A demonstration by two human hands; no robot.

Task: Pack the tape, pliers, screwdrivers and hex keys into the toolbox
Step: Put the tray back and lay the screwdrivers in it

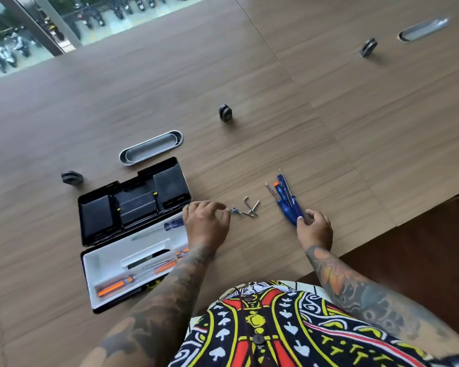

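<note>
Wooden table (329, 123) under toolbox (96, 215), screwdrivers (286, 200)

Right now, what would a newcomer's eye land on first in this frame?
The open black toolbox with its white tray at lower left, orange-handled screwdrivers lying in it. Right of it, the left hand picks at small silver hex keys on the wooden table, while the right hand touches a bundle of blue-handled screwdrivers.

I see three small dark clamps (225, 112) and two oval metal grommets (151, 147) spread across the wooden table (329, 123).
</note>
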